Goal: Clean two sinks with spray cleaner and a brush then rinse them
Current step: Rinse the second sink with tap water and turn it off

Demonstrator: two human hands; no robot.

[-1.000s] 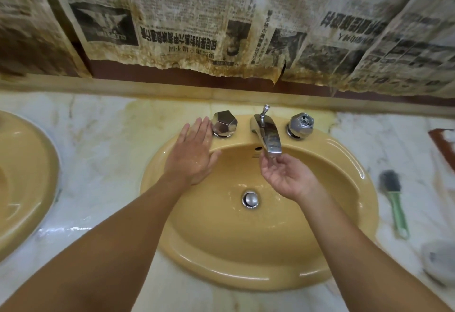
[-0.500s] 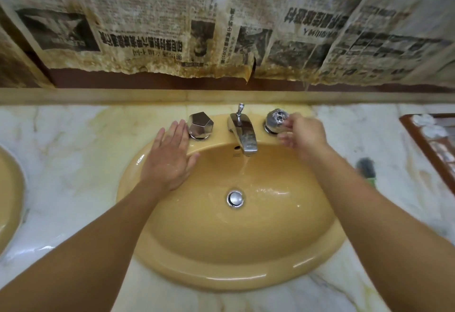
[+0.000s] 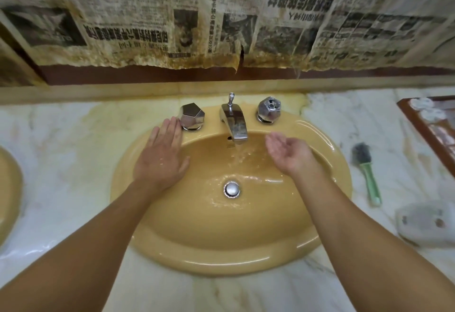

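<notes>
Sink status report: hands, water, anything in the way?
Left hand flat on sink rim, open. Right hand cupped beside the running water, holding nothing. Brush on counter, clear of basin.

wall: stained, yellowed newspaper sheets (image 3: pixel 147 16), torn lower edge | below: dark red-brown strip (image 3: pixel 147 75), beige ledge (image 3: pixel 98 93) | counter: white veined marble countertop (image 3: pixel 61 151), yellow-stained near ledge

Head camera looks steeply down from close above the sink (image 3: pixel 221 261), facing the wall (image 3: pixel 152 16).

The right hand (image 3: pixel 289 152) has left the right tap handle (image 3: pixel 268 112) and now cups beside the running water (image 3: pixel 237 157).
</notes>
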